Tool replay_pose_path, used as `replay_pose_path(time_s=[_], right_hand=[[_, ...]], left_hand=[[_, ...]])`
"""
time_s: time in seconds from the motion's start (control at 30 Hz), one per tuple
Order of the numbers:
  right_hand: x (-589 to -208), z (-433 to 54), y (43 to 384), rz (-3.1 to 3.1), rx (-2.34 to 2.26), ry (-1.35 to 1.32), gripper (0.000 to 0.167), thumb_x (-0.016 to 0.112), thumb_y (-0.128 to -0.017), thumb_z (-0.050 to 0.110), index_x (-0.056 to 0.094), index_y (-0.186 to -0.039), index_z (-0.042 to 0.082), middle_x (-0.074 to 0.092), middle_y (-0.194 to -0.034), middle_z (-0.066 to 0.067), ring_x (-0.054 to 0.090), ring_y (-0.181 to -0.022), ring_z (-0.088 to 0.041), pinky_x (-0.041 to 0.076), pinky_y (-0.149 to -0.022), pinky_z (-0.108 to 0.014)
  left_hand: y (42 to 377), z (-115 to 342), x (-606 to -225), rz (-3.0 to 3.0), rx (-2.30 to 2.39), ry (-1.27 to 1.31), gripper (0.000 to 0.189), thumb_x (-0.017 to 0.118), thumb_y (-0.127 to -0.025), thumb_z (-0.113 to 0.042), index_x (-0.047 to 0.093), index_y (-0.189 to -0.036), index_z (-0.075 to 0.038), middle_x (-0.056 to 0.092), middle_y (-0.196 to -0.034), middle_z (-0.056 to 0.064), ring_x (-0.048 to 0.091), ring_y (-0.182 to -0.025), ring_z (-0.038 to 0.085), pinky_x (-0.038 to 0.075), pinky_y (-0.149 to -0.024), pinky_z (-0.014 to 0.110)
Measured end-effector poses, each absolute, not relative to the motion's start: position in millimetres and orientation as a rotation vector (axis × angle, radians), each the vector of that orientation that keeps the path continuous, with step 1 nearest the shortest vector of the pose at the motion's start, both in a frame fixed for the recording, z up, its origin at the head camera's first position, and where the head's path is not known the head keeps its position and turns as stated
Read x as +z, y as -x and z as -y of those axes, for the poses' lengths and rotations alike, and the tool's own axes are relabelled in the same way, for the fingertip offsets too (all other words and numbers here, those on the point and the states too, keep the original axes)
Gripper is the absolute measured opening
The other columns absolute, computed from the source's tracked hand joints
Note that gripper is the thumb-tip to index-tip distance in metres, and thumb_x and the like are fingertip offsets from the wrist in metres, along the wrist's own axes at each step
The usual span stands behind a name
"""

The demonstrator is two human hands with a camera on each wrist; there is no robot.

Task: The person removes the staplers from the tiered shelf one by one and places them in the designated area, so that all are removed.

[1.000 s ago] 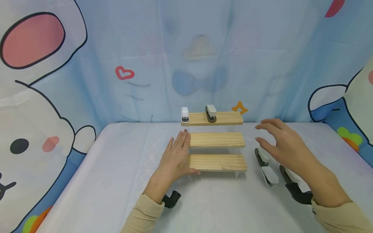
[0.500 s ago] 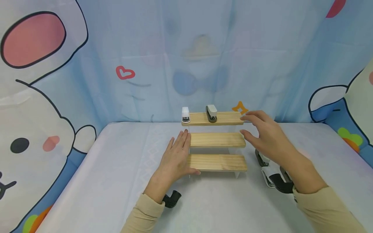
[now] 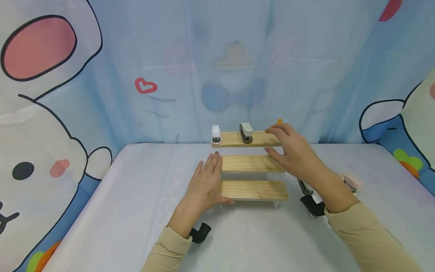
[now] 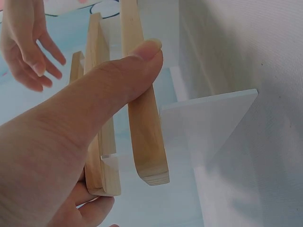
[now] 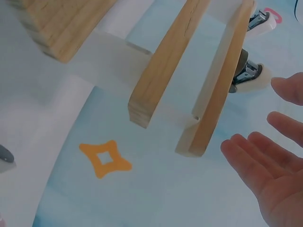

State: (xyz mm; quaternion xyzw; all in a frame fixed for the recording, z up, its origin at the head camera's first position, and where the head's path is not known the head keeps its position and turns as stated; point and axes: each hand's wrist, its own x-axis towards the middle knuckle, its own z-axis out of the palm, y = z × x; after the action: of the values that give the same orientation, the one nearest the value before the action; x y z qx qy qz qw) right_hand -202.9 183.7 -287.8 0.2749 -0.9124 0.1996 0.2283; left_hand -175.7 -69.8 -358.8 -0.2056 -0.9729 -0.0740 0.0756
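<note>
A three-tier wooden shelf (image 3: 251,163) on clear supports stands mid-table. My left hand (image 3: 204,187) rests along its left side with fingers straight. In the left wrist view its thumb (image 4: 113,82) lies over the lowest plank (image 4: 146,127). My right hand (image 3: 295,151) hovers over the right end of the top plank (image 3: 232,140), fingers loosely bent. The right wrist view shows nothing between those fingers (image 5: 246,161). On the top plank stand a small white stapler (image 3: 216,135) at the left end and a cream-and-dark stapler (image 3: 246,132) left of my right fingertips.
Right of the shelf, more staplers lie on the white tablecloth (image 3: 112,211): a pink one (image 3: 352,181), a dark-based one (image 3: 305,187) and one mostly hidden under the right wrist's camera (image 3: 313,206). A blue cartoon curtain (image 3: 190,56) hangs behind.
My right hand has moved left, from above the staplers on the table to the top plank's right end. The pink stapler has come into view behind the forearm. My left hand stays put.
</note>
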Motion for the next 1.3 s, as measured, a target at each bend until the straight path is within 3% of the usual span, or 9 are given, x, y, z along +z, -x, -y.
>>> replay_pose_path(time_s=[0.63,0.97,1.3], right_hand=[[-286.6,-156.5,231.9,2.603,0.589,-0.758,0.053,0.066,-0.094,0.013,0.046,-0.141,-0.004,0.044,-0.141,-0.026,0.054,-0.12,-0.042,0.052,-0.091,-0.055],[-285.9,-143.2,247.1,2.648,0.61,-0.771,0.059,0.068,-0.094,0.015,0.043,-0.144,-0.002,0.041,-0.145,-0.028,0.058,-0.115,-0.042,0.054,-0.091,-0.053],[-290.6,-129.6,256.6,2.701,0.614,-0.785,0.051,0.067,-0.095,0.015,0.05,-0.14,0.0,0.037,-0.149,-0.03,0.05,-0.129,-0.046,0.05,-0.099,-0.056]], left_hand=[[177.3,71.6,-360.5,2.923,-0.208,0.618,0.131,0.086,-0.062,-0.063,0.02,-0.157,0.0,0.017,-0.166,0.013,0.017,-0.155,0.026,0.021,-0.125,0.047],[177.3,71.3,-360.2,2.921,-0.202,0.628,0.131,0.085,-0.063,-0.063,0.019,-0.157,0.0,0.016,-0.166,0.013,0.017,-0.155,0.026,0.021,-0.125,0.046],[176.6,71.7,-359.8,2.923,-0.193,0.621,0.132,0.084,-0.063,-0.064,0.018,-0.157,0.0,0.016,-0.166,0.014,0.016,-0.155,0.026,0.021,-0.125,0.046]])
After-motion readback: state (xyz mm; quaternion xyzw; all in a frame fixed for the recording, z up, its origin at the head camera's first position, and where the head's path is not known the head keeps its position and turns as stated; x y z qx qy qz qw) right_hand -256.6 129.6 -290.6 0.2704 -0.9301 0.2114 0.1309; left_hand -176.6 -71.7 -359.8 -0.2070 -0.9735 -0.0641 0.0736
